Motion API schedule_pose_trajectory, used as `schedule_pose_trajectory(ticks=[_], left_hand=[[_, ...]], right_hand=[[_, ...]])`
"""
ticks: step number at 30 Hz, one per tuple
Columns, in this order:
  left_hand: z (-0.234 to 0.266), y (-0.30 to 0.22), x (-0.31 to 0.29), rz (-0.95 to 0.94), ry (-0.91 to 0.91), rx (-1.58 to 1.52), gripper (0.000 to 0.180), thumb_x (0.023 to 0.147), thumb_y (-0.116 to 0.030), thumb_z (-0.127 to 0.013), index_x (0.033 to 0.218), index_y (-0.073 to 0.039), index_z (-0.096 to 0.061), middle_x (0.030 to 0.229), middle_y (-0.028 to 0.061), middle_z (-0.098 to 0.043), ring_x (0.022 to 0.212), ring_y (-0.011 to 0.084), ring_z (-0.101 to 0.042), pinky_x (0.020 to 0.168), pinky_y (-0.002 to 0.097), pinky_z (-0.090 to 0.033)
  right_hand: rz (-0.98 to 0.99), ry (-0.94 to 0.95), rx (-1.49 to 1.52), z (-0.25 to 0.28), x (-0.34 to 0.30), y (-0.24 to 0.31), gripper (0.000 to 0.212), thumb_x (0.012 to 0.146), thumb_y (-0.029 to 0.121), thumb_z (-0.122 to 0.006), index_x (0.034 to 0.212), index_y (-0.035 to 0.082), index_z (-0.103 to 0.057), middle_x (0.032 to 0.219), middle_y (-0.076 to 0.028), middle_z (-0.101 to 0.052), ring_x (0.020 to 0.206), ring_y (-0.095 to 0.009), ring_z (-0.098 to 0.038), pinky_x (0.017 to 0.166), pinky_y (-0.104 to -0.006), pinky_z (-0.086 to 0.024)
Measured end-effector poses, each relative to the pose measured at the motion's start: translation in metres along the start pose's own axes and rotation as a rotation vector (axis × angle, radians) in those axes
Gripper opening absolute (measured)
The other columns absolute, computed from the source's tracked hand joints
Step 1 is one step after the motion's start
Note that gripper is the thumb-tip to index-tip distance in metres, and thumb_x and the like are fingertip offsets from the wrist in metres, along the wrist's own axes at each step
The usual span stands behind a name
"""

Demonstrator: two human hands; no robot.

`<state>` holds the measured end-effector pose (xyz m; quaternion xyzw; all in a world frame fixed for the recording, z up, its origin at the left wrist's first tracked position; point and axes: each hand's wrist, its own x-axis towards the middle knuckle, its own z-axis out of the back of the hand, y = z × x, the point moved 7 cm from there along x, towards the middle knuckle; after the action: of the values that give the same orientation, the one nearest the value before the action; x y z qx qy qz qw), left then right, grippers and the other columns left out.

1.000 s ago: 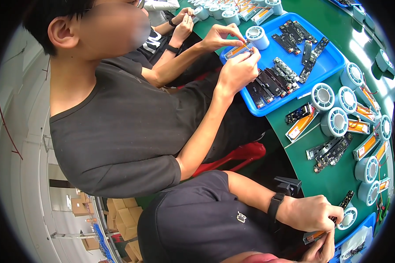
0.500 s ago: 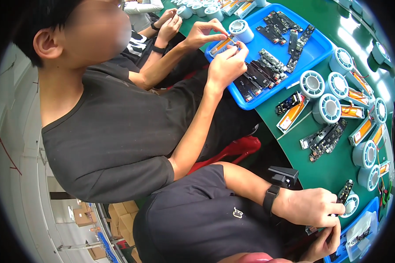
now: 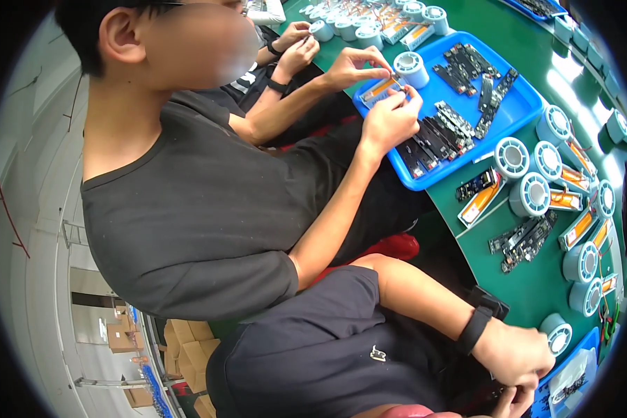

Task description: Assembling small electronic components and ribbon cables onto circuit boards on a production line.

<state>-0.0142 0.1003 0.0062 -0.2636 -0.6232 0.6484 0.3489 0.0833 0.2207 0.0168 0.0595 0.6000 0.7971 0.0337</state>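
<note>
My left hand point(image 3: 514, 354), with a black band at its wrist, is closed and bent downward at the lower right. Under it a narrow circuit board is almost wholly hidden. Fingers of my right hand point(image 3: 515, 401) are bent up against the left fingertips in a pinch; what lies between them cannot be made out. Just beyond my left hand stands a light-blue round fan-like part point(image 3: 556, 334). A blue tray point(image 3: 593, 343) with a clear plastic bag point(image 3: 571, 380) of small black pieces is beside my hands.
On the green table point(image 3: 477, 240) lie loose circuit boards point(image 3: 524, 240) and several round parts wired to orange-and-white strips. To my left, a co-worker's hands point(image 3: 391, 120) work over a large blue tray point(image 3: 425, 182) holding boards. Another person's hands point(image 3: 297, 59) are farther off.
The view has shifted, so most things sit farther right or lower. My left hand has turned downward, and the circuit board that stuck out past its fingers is now covered.
</note>
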Motion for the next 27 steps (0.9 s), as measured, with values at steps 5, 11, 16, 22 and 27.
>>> schedule_pose_trajectory(ticks=[5,11,16,22,27], left_hand=[[-0.012,-0.011,0.023,-0.273,0.072,0.507,0.013,0.081,-0.029,-0.076,0.084,-0.016,-0.078,0.084,0.0006,-0.072,0.092,0.0236,-0.063,0.084,0.0476,-0.046],[-0.036,-0.016,0.031,-0.606,0.188,1.085,0.008,0.081,-0.032,-0.077,0.082,-0.026,-0.083,0.085,-0.0067,-0.074,0.108,0.0204,-0.057,0.098,0.0492,-0.035],[-0.033,-0.012,0.028,-0.642,0.248,1.055,0.01,0.085,-0.029,-0.074,0.082,-0.026,-0.083,0.084,-0.0084,-0.073,0.105,0.0237,-0.059,0.096,0.0512,-0.037],[-0.049,0.003,0.025,-0.597,0.02,1.003,0.017,0.083,-0.032,-0.071,0.082,-0.019,-0.082,0.09,-0.0004,-0.072,0.116,0.0333,-0.056,0.108,0.0652,-0.031],[-0.038,-0.039,-0.012,-0.581,-0.187,1.062,0.022,0.084,-0.03,-0.067,0.088,-0.012,-0.079,0.104,0.0101,-0.07,0.125,0.0398,-0.052,0.108,0.07,-0.032]], right_hand=[[-0.092,0.065,-0.249,-0.001,0.005,0.012,0.025,0.108,0.017,-0.06,0.106,-0.008,-0.066,0.089,-0.011,-0.069,0.074,-0.019,-0.06,0.07,-0.0334,-0.05],[-0.446,0.402,-0.332,0.006,0.006,0.008,0.034,0.11,0.025,-0.056,0.119,-0.007,-0.065,0.088,-0.013,-0.068,0.078,-0.018,-0.058,0.072,-0.0326,-0.048],[-0.529,0.396,-0.491,0.02,0.002,0.004,0.037,0.11,0.025,-0.057,0.131,-0.005,-0.063,0.094,-0.017,-0.07,0.086,-0.021,-0.062,0.077,-0.0354,-0.051],[-0.333,0.289,-0.546,0.011,0.011,0.01,0.042,0.105,0.024,-0.061,0.135,-0.006,-0.06,0.11,-0.025,-0.071,0.094,-0.029,-0.069,0.085,-0.0383,-0.054],[-0.333,0.294,-0.615,0.023,-0.001,-0.011,0.066,0.098,0.022,-0.067,0.155,-0.003,-0.044,0.127,-0.032,-0.068,0.111,-0.034,-0.072,0.093,-0.042,-0.054]])
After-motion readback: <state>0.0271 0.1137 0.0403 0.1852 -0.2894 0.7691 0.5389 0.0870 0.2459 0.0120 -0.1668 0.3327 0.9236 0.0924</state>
